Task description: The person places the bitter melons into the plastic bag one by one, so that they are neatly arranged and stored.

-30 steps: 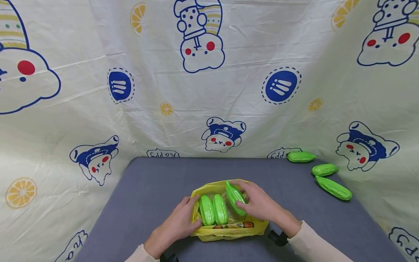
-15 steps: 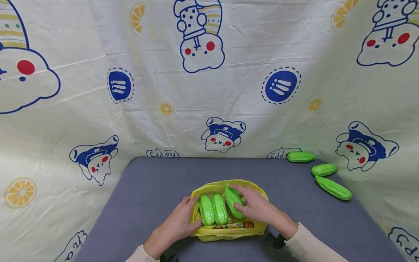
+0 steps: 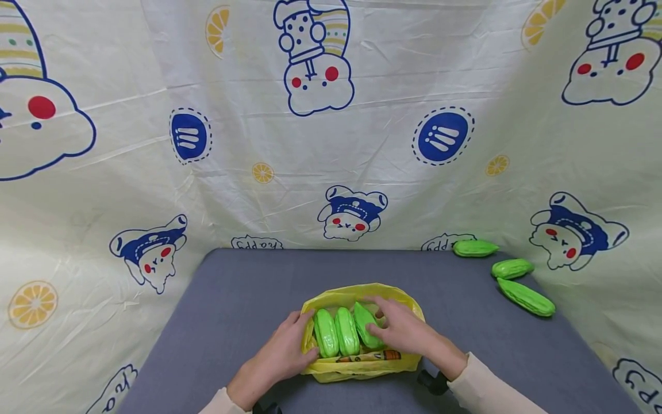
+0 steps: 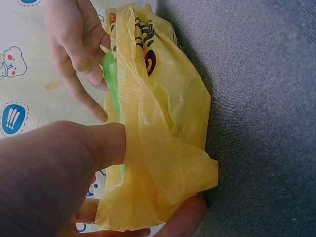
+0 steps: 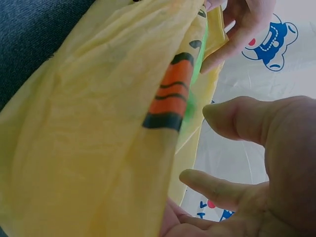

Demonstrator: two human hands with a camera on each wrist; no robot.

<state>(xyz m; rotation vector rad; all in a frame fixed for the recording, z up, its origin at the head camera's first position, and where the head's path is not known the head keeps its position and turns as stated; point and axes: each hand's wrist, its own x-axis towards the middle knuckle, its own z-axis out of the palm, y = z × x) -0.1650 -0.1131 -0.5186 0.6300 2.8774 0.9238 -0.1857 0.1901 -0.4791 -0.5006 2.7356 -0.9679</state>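
Note:
A yellow plastic bag (image 3: 367, 372) stands on the table with its mouth spread upward. Inside it, two bright green, ridged bitter melons (image 3: 347, 332) lie side by side. A third bitter melon (image 3: 364, 326) leans to their right, partly hidden by my right hand (image 3: 403, 325). That hand is over the bag's right side, its thumb and fingers spread, and the right wrist view shows a gap between them. My left hand (image 3: 284, 351) grips the bag's left side. In the left wrist view its thumb (image 4: 106, 143) lies over the rim and its other fingers are around the outside.
Three more bitter melons lie at the table's right: one green bitter melon (image 3: 475, 248) by the back edge, a shorter one (image 3: 512, 268) and a longer one (image 3: 526, 297) near the right edge. A patterned sheet (image 3: 289, 144) hangs behind the grey table (image 3: 248, 287).
The third bitter melon has gone down and left into the bag beside the other two. My right hand has shifted slightly left and loosened from it. My left hand has stayed put.

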